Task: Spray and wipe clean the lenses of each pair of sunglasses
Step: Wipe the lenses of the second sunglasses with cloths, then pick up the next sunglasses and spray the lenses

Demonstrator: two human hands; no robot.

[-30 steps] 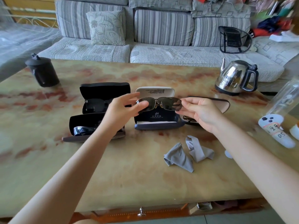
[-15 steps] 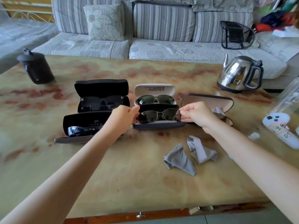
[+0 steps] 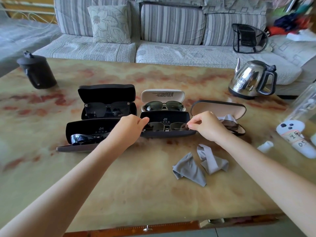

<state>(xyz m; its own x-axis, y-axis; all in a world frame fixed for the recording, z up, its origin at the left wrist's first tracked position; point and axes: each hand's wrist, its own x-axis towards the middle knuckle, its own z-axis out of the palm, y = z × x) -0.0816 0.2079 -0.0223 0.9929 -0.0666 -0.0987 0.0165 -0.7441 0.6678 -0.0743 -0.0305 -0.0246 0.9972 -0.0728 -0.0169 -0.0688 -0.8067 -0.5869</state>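
A thin metal-framed pair of sunglasses [image 3: 166,127] sits low in the open dark blue case [image 3: 168,134] in the middle of the table. My left hand [image 3: 131,127] pinches its left end and my right hand [image 3: 206,125] pinches its right end. Behind it, a white case [image 3: 162,95] holds dark green sunglasses [image 3: 163,106]. At the left, a black case [image 3: 106,93] holds square black sunglasses [image 3: 106,109], and a nearer black case [image 3: 89,127] holds wraparound sunglasses [image 3: 82,138]. A tan-lined case [image 3: 218,107] at the right holds another pair, partly hidden by my right hand. Two grey cloths [image 3: 200,165] lie crumpled nearer to me.
A steel kettle [image 3: 253,79] stands at the back right and a black lidded pot [image 3: 36,71] at the back left. A clear bottle [image 3: 302,106], a white labelled object [image 3: 297,138] and a small white cap [image 3: 265,146] are at the right edge. A striped sofa [image 3: 153,31] runs behind the table.
Both hands have lowered the metal-framed sunglasses from above the cases down into the dark blue case.
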